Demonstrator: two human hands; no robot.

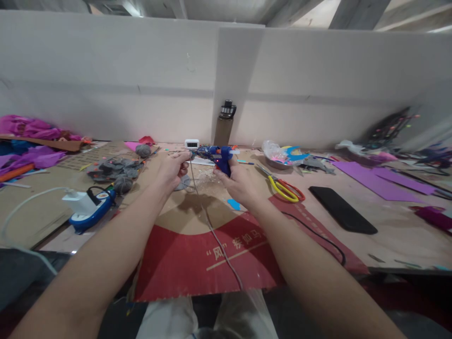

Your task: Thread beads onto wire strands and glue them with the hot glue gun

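My right hand [237,181] is wrapped round the handle of a blue hot glue gun [222,159], which has a small red light on its body and a pale glue stick at its back end. Its front end points left, towards my left hand [175,168], whose fingers are closed in a pinch. A strand of grey yarn [208,221] runs from those fingertips down over the cardboard towards my lap. Whatever else the left fingers grip is too small to make out. Below the hands lies a red and brown cardboard sheet [165,263].
Scissors [284,188] and a black phone [341,209] lie on the right, near purple sheets [374,179]. A blue power strip [92,212] and grey yarn balls [123,184] are leftward. A bottle [223,127], small clock [191,144] and bowl [278,162] stand behind.
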